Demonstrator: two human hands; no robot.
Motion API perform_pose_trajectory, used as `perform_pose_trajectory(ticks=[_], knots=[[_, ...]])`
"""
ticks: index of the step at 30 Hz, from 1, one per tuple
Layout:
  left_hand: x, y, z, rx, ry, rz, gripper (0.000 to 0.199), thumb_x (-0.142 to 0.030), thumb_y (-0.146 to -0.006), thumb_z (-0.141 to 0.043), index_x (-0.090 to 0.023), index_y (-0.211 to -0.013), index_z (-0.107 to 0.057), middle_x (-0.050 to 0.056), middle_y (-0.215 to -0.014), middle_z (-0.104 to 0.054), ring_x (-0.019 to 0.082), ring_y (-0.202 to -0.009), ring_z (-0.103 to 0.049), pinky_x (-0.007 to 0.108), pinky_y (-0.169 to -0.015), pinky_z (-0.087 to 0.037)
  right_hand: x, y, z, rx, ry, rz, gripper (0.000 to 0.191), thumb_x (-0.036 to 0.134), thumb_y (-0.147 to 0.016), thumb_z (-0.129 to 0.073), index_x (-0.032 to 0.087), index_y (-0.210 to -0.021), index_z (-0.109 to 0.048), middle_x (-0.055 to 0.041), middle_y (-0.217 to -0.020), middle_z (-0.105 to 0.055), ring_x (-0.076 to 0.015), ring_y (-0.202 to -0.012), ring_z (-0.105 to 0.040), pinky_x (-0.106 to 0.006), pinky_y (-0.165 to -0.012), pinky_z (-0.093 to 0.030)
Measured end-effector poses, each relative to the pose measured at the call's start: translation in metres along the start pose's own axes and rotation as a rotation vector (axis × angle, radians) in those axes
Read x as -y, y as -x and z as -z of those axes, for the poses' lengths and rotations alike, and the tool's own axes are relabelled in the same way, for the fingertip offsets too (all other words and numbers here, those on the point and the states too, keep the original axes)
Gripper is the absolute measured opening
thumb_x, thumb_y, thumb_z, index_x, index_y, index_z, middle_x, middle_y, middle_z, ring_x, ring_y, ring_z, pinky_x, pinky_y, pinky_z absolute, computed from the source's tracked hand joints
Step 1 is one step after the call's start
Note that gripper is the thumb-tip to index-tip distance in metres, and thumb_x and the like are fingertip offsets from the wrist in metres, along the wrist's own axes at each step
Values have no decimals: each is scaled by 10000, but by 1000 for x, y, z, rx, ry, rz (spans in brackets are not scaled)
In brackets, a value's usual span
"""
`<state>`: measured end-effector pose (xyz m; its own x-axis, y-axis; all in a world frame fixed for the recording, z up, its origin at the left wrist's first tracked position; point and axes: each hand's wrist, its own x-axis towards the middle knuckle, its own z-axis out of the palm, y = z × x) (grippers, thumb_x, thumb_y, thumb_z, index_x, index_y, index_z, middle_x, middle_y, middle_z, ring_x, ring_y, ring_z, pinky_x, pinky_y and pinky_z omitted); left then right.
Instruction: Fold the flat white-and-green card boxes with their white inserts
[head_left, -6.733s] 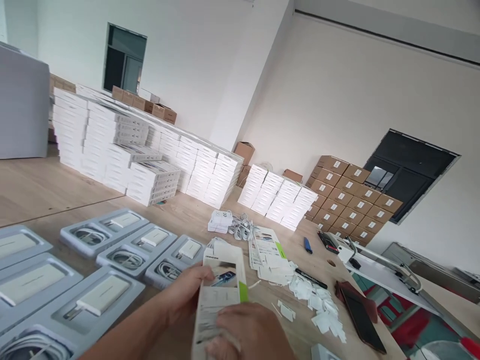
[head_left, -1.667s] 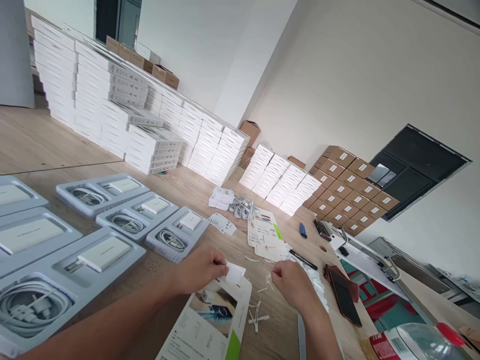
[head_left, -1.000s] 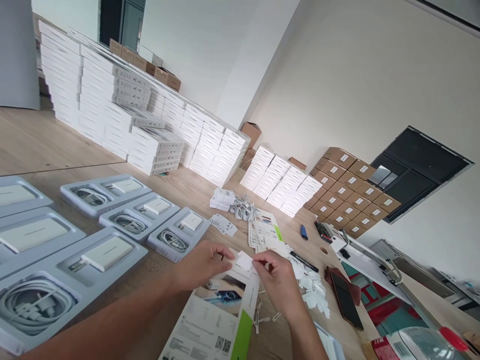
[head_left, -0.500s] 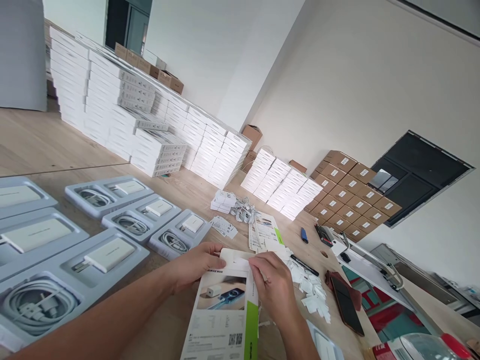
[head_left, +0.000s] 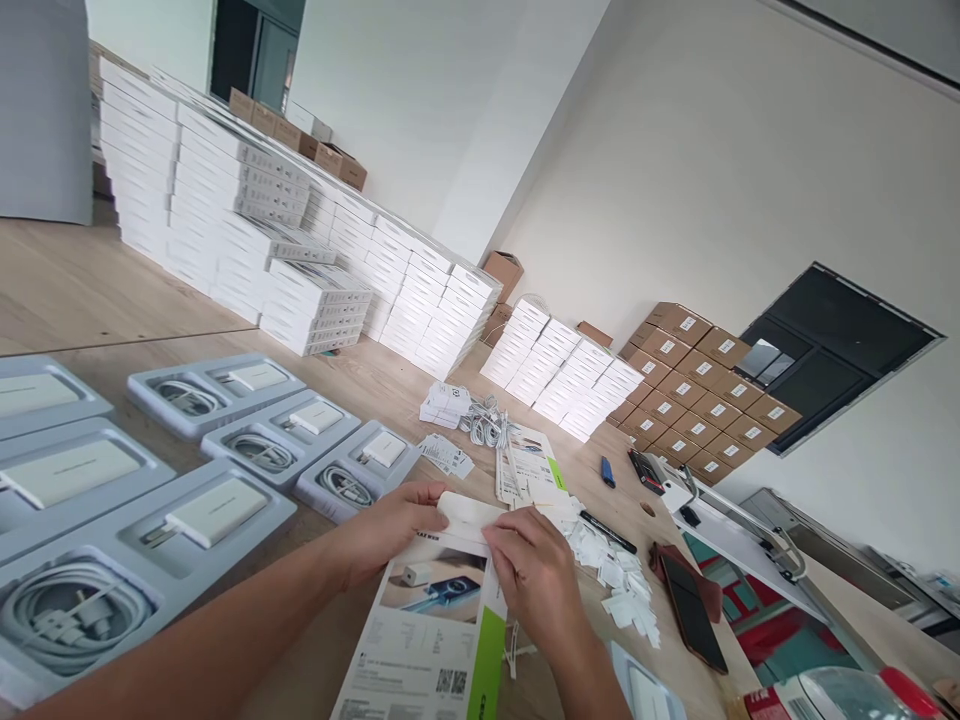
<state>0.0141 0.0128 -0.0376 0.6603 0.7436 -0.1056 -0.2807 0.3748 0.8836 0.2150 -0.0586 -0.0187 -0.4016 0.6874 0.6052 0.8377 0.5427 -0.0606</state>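
A white and green printed box (head_left: pixel 427 630) with a picture of a phone and charger lies tilted between my hands, its flap end away from me. My left hand (head_left: pixel 397 530) grips the upper left corner, thumb on the flap. The fingers of my right hand (head_left: pixel 532 560) pinch the upper right edge of the same box. To the left are grey-blue trays (head_left: pixel 180 600), each holding a white charger (head_left: pixel 217 510) and a coiled white cable (head_left: pixel 75 610).
White boxes (head_left: pixel 315 305) stand in stacks behind. Beyond my right hand are scattered white slips (head_left: pixel 611 570), a black pen (head_left: pixel 607 530), a phone (head_left: pixel 694 610), a blue object (head_left: pixel 607 472) and a red-capped jar (head_left: pixel 840 695). Brown cartons (head_left: pixel 690 390) are piled further back.
The lower end of the box has swung a little to the left. My right hand has shifted slightly left along with the box's upper right edge.
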Motion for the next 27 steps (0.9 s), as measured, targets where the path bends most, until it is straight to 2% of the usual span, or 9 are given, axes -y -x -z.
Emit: perform_pose_trajectory(ticks=[6, 10, 12, 14, 18, 22, 27], knots=[[-2, 1, -1, 40, -216, -114, 253, -257, -676, -733, -172, -910, -686, 7, -800, -700, 173, -704, -630, 245, -620, -459, 2, 0, 0, -4, -43, -29, 264, 79, -907, -473, 228, -931, -690, -57, -893, -631, -188, -827, -574, -311, -703, -467], [-2, 1, -2, 23, -294, -168, 263, -300, -688, -743, -169, -905, -672, -1, -776, -686, 154, -665, -612, 235, -605, -449, -1, 2, 3, -62, -150, -151, 189, 169, -899, -545, 233, -1015, -680, -98, -1128, -590, -232, -1058, -565, -366, -870, -494], [-2, 1, -3, 27, -317, -174, 256, -309, -701, -731, -166, -903, -669, -2, -761, -675, 148, -650, -601, 232, -596, -442, -5, 2, 5, -56, -230, -239, 232, 208, -871, -601, 240, -1093, -660, -102, -1216, -565, -243, -1125, -547, -386, -937, -481], [-2, 2, -4, 45, -322, -179, 264, -308, -703, -731, -162, -913, -667, -1, -765, -667, 145, -661, -594, 230, -600, -438, -9, 3, 6, -6, -337, -349, 321, 233, -843, -642, 260, -1163, -638, -85, -1211, -588, -227, -1043, -587, -365, -884, -509], [-1, 1, -4, 64, -299, -183, 274, -274, -690, -739, -159, -928, -668, -14, -764, -649, 130, -671, -572, 222, -613, -432, -10, 3, 8, 94, -615, -533, 404, 299, -795, -699, 258, -1192, -637, -54, -1056, -655, -193, -837, -621, -314, -732, -534], [0, 2, -6, 80, -290, -190, 233, -233, -680, -736, -162, -891, -668, -36, -732, -624, 109, -645, -541, 202, -590, -411, -9, 2, 7, 115, -846, -653, 412, 321, -726, -764, 211, -1111, -666, -45, -942, -662, -188, -782, -617, -292, -669, -521], [-1, 3, -10, 69, -301, -200, 204, -220, -689, -720, -167, -880, -670, -40, -722, -622, 114, -649, -548, 206, -599, -417, -6, 1, 8, 116, -933, -750, 410, 328, -705, -793, 191, -1069, -663, -31, -870, -669, -173, -737, -598, -283, -646, -493]])
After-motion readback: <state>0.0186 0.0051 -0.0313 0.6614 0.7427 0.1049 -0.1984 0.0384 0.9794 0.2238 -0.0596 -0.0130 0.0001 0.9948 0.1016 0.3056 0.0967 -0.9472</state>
